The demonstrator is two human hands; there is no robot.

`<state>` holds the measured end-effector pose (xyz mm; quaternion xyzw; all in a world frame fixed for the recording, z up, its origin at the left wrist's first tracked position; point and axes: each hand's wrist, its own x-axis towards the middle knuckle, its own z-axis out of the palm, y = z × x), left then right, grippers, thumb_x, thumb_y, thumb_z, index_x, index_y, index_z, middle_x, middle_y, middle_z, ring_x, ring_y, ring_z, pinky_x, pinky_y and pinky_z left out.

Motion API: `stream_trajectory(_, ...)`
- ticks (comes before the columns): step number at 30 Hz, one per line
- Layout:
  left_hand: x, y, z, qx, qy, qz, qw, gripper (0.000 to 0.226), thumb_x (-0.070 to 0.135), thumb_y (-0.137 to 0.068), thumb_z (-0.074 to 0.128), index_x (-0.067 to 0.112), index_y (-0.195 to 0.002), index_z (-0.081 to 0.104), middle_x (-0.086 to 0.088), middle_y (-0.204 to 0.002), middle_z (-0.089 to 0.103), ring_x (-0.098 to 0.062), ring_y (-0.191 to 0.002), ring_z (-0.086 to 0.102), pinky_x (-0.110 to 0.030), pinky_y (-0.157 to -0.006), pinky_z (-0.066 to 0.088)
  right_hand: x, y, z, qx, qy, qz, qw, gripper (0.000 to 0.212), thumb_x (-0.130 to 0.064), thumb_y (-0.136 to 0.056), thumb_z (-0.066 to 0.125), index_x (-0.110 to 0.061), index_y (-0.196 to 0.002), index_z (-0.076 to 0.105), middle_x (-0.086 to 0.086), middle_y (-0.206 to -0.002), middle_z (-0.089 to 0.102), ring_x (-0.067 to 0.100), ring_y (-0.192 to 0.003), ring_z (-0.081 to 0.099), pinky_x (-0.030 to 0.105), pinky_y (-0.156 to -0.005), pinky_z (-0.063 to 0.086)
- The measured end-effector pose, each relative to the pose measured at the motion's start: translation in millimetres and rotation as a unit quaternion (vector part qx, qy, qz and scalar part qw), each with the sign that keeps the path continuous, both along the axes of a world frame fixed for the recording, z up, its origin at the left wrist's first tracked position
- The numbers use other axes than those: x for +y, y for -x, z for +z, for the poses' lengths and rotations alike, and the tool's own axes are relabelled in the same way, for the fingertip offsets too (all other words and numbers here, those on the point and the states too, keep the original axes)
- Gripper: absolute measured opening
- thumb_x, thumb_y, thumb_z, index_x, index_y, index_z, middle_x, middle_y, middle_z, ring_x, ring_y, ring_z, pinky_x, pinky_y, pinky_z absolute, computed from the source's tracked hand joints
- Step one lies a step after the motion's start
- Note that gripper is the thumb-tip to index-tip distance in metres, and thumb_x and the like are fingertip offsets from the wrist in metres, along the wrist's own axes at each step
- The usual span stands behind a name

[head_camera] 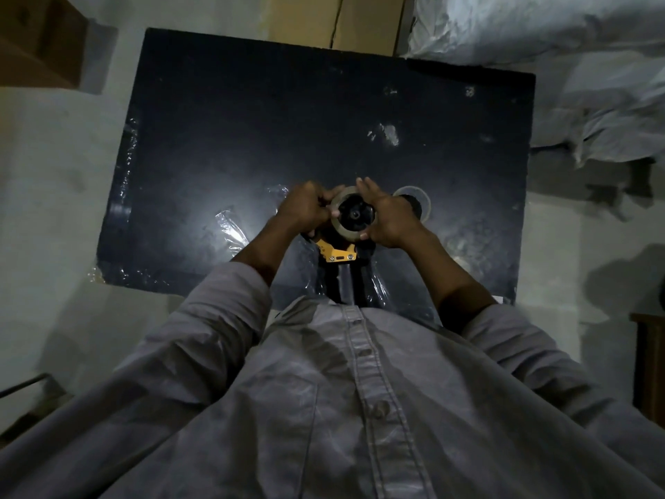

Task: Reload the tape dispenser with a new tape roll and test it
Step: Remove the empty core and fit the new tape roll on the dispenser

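A clear tape roll (342,230) sits on the black hub of a yellow and black tape dispenser (337,254), which lies on a dark table (252,138) with its handle pointing toward me. My left hand (306,207) grips the roll's left rim with curled fingers. On the right rim rests my right hand (387,219), fingers stretched over the top and thumb at the lower edge. A second tape roll (417,196) lies flat on the table just beyond my right hand, partly hidden by it.
Crumpled clear film (230,225) lies left of the dispenser, and more film clings along the table's left edge. White sacks (557,30) are piled at the far right. Cardboard boxes (36,37) stand at the far left and behind the table.
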<state>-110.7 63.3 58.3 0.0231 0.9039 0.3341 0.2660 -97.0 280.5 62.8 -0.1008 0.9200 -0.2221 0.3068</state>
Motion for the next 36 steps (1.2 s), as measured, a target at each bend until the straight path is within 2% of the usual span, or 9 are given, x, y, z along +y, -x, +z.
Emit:
stream_trajectory(4, 1.3, -1.7, -5.2, 0.016, 0.025, 0.010, 1.000, 0.042, 0.033, -0.099, 0.082, 0.030, -0.141, 0.076, -0.003, -0.101, 0.086, -0.013, -0.065, 0.077, -0.028, -0.072, 0.064, -3.0, -2.3, -5.8, -0.003, 0.007, -0.017, 1.000, 0.130, -0.017, -0.087, 0.098, -0.025, -0.183, 0.011, 0.001, -0.191, 0.009, 0.033, -0.170, 0.036, 0.041, -0.136, 0.033)
stream_trajectory(6, 2.8, -1.4, -6.0, 0.005, 0.053, 0.016, 0.998, 0.038, 0.044, -0.097, 0.080, 0.027, -0.131, 0.081, -0.006, -0.100, 0.085, -0.019, -0.078, 0.081, -0.035, -0.080, 0.066, -1.4, -1.7, -10.2, -0.011, 0.008, -0.024, 1.000, 0.132, -0.018, -0.085, 0.100, -0.026, -0.183, 0.012, 0.000, -0.191, 0.009, 0.032, -0.170, 0.036, 0.041, -0.136, 0.032)
stream_trajectory(8, 1.7, 0.3, -13.9, 0.000, 0.086, 0.001, 0.996, 0.053, 0.058, -0.085, 0.077, 0.027, -0.127, 0.081, -0.004, -0.109, 0.084, -0.023, -0.099, 0.080, -0.043, -0.087, 0.066, 0.3, -1.6, -15.0, -0.020, 0.012, -0.028, 0.999, 0.132, -0.016, -0.084, 0.100, -0.027, -0.183, 0.013, -0.001, -0.191, 0.010, 0.033, -0.170, 0.036, 0.042, -0.136, 0.030)
stream_trajectory(10, 2.0, 1.5, -23.1, 0.018, 0.115, -0.009, 0.993, 0.061, 0.065, -0.078, 0.073, 0.025, -0.123, 0.082, -0.003, -0.111, 0.081, -0.026, -0.105, 0.077, -0.044, -0.088, 0.066, 1.5, -2.9, -20.2, -0.028, 0.021, -0.031, 0.999, 0.133, -0.014, -0.083, 0.100, -0.027, -0.183, 0.014, -0.002, -0.191, 0.010, 0.036, -0.169, 0.035, 0.044, -0.137, 0.030)
stream_trajectory(15, 8.8, 6.7, -32.6, 0.083, 0.210, -0.069, 0.972, 0.045, 0.057, -0.090, 0.084, 0.026, -0.123, 0.083, -0.008, -0.115, 0.080, -0.034, -0.111, 0.075, -0.038, -0.089, 0.054, 1.8, -3.6, -33.8, -0.036, 0.027, -0.037, 0.998, 0.136, -0.013, -0.081, 0.101, -0.029, -0.183, 0.013, -0.003, -0.191, 0.009, 0.036, -0.169, 0.035, 0.048, -0.136, 0.037)
stream_trajectory(25, 11.0, 4.4, -33.3, 0.103, 0.254, -0.077, 0.959, 0.046, 0.054, -0.093, 0.083, 0.018, -0.121, 0.082, -0.012, -0.115, 0.078, -0.036, -0.110, 0.074, -0.036, -0.084, 0.048, -1.7, -7.0, -28.6, -0.025, 0.041, -0.046, 0.998, 0.132, -0.009, -0.082, 0.100, -0.026, -0.182, 0.015, -0.004, -0.191, 0.008, 0.032, -0.170, 0.034, 0.043, -0.134, 0.036)
stream_trajectory(29, 14.2, 0.2, -20.5, 0.120, 0.242, -0.091, 0.959, 0.037, 0.051, -0.095, 0.082, 0.026, -0.123, 0.082, -0.010, -0.117, 0.078, -0.035, -0.112, 0.074, -0.038, -0.086, 0.052, -4.8, -11.9, -22.2, -0.015, 0.047, -0.060, 0.997, 0.130, -0.006, -0.084, 0.096, -0.026, -0.182, 0.014, -0.003, -0.192, 0.005, 0.030, -0.171, 0.033, 0.040, -0.133, 0.036)
stream_trajectory(33, 12.1, -14.9, -9.5, 0.159, 0.193, -0.049, 0.967, 0.048, 0.049, -0.096, 0.079, 0.039, -0.143, 0.072, 0.000, -0.133, 0.077, -0.026, -0.122, 0.072, -0.034, -0.091, 0.052, -3.3, -10.9, -23.0, -0.018, 0.044, -0.058, 0.997, 0.130, -0.010, -0.087, 0.096, -0.027, -0.183, 0.010, -0.002, -0.192, 0.004, 0.028, -0.174, 0.026, 0.043, -0.137, 0.033)
stream_trajectory(36, 0.0, -49.8, -2.1, 0.252, 0.127, 0.046, 0.958, 0.030, 0.031, -0.098, 0.078, 0.033, -0.128, 0.081, 0.003, -0.125, 0.078, -0.025, -0.109, 0.076, -0.035, -0.084, 0.057, 1.9, -17.4, -24.6, -0.032, 0.064, -0.090, 0.993, 0.127, -0.019, -0.092, 0.094, -0.026, -0.183, 0.006, -0.002, -0.192, 0.001, 0.027, -0.175, 0.018, 0.046, -0.139, 0.029)
